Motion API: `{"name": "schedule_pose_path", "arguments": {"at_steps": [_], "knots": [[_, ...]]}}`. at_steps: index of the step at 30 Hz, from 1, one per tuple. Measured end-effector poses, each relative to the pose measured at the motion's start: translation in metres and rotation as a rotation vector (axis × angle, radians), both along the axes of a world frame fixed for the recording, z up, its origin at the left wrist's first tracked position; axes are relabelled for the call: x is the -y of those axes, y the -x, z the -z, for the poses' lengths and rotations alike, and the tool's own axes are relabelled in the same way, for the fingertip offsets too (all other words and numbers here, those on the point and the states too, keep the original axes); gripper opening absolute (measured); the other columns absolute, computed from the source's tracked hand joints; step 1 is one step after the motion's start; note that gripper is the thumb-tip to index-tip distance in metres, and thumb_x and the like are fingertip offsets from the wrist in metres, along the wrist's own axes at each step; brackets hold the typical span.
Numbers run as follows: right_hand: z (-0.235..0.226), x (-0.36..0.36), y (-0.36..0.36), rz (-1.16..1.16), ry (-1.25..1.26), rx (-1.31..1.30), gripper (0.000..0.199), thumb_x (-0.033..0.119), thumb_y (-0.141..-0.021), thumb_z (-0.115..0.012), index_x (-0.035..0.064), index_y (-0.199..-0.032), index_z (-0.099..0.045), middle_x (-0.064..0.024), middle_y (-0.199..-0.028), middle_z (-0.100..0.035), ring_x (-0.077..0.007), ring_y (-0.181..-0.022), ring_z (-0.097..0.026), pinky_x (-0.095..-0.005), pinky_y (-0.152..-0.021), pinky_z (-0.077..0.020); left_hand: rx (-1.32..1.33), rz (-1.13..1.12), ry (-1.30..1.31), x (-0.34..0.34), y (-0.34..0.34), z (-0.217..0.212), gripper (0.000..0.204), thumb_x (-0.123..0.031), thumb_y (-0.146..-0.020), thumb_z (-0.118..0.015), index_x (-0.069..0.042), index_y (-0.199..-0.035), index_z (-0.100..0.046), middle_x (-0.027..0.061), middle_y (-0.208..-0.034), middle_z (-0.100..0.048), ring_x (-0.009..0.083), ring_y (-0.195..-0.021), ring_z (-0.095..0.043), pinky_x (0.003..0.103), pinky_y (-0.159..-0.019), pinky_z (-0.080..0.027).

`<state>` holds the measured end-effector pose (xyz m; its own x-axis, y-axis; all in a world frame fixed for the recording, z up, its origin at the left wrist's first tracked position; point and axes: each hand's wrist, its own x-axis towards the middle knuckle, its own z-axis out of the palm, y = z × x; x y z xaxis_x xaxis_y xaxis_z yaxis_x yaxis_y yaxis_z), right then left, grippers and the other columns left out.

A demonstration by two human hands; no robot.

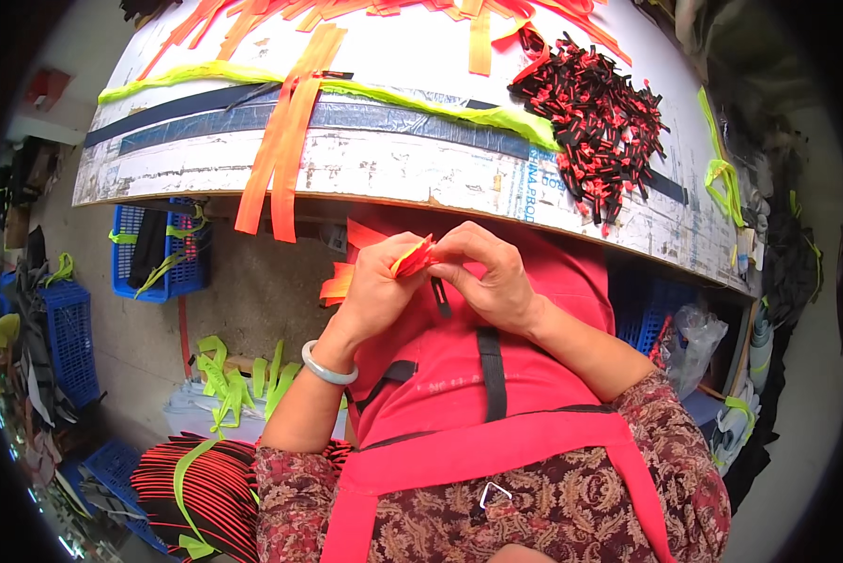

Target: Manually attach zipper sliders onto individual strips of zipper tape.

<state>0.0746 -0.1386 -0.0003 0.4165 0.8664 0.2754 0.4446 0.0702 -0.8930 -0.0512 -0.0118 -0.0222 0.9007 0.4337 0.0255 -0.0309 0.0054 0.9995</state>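
My left hand (382, 283) is closed around a folded bundle of orange fabric strips (412, 260), whose loose tails (338, 283) stick out on its left side. Thumb and finger of my right hand (487, 272) pinch the bundle's front end; their tips partly hide what lies between them. Just under those fingertips hangs a small black looped tab (441, 298), its upper end covered. Both hands are over my red apron (543, 357), close to the table's front edge. Two long orange strips (285, 159) drape over that edge, left of my hands.
On the white worn table (393, 164) lie a heap of small black-and-red pieces (595, 131), a yellow-green strip (421, 100) and more orange strips (346, 7) at the back. Blue crates (161, 267) stand below left. A stack of black-and-red pieces (196, 483) is beside my left arm.
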Motion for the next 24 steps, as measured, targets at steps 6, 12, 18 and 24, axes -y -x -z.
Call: {"name": "schedule_pose_path", "arguments": {"at_steps": [6,12,18,24], "knots": [[-0.004,0.005,0.003,-0.006,0.083,-0.07,0.013,0.002,-0.082,-0.069,0.0014,-0.094,-0.063,-0.0093,-0.086,-0.06,-0.0172,-0.073,-0.062,-0.0279,-0.063,-0.0498,0.062,-0.024,-0.023,0.008,0.002,0.006,0.009,0.005,-0.082,-0.061,0.002,-0.087,-0.067,0.0087,-0.08,-0.064,0.017,-0.074,-0.061,0.028,-0.064,-0.048],[0.005,0.008,-0.006,0.02,0.125,-0.192,0.012,0.005,-0.084,-0.069,0.0008,-0.093,-0.063,-0.0057,-0.088,-0.06,-0.0117,-0.075,-0.06,-0.0254,-0.063,-0.0489,0.025,-0.028,0.01,0.002,-0.009,0.005,0.015,0.003,-0.084,-0.063,0.0,-0.098,-0.068,0.0071,-0.084,-0.065,0.0151,-0.074,-0.062,0.026,-0.067,-0.05],[0.005,0.018,-0.012,0.127,0.281,-0.555,0.01,0.009,-0.089,-0.067,0.0008,-0.092,-0.063,-0.0024,-0.079,-0.063,-0.0061,-0.064,-0.057,-0.02,-0.057,-0.0476,-0.139,0.022,0.567,0.011,-0.015,0.011,0.013,-0.004,-0.089,-0.065,0.004,-0.099,-0.066,0.0063,-0.081,-0.066,0.0119,-0.064,-0.062,0.024,-0.06,-0.052],[0.018,0.026,-0.042,0.257,0.395,-0.345,0.013,0.011,-0.097,-0.053,0.0002,-0.09,-0.057,-0.0034,-0.07,-0.063,-0.0061,-0.055,-0.056,-0.0205,-0.049,-0.0456,-0.176,-0.084,1.396,0.051,-0.067,0.052,0.019,-0.011,-0.098,-0.044,0.004,-0.098,-0.056,0.0088,-0.08,-0.059,0.0186,-0.067,-0.058,0.031,-0.063,-0.053]]}}
